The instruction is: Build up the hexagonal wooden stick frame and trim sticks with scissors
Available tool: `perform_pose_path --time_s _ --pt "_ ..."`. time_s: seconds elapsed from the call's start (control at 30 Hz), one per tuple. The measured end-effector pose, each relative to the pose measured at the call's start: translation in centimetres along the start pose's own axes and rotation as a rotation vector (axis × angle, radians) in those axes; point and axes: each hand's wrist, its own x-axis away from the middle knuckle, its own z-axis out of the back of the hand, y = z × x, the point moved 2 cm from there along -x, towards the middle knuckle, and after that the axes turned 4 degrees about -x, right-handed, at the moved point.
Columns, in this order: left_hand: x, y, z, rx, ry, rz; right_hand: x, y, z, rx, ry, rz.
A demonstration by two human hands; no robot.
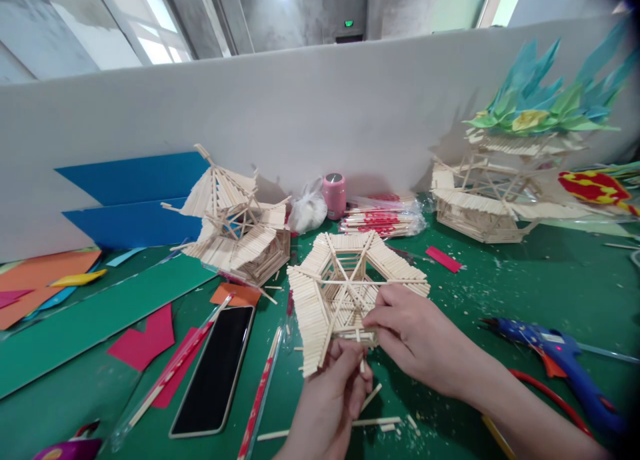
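Observation:
A hexagonal roof of thin wooden sticks (pixel 345 280) is held up over the green table (pixel 525 293). My left hand (pixel 333 393) grips its near lower edge from below, pinching a short stick. My right hand (pixel 420 337) comes in from the right, its fingertips pinching the sticks at the same near edge. Loose short sticks (pixel 375 421) lie on the table under my hands.
A stick pavilion (pixel 235 223) stands at centre left, a larger one with paper leaves (pixel 505 187) at the right. A black phone (pixel 217 367), wrapped chopsticks (pixel 383 219), a pink cylinder (pixel 335 195), a blue glue gun (pixel 565 360) and coloured paper sheets (pixel 130 193) surround the work. A white partition closes the back.

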Motion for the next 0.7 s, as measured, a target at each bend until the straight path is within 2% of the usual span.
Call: perform_pose_path --time_s 0.7 --pt "-0.13 0.1 -0.12 -0.015 0.017 -0.011 0.09 -0.02 0.03 -0.008 0.001 -0.002"
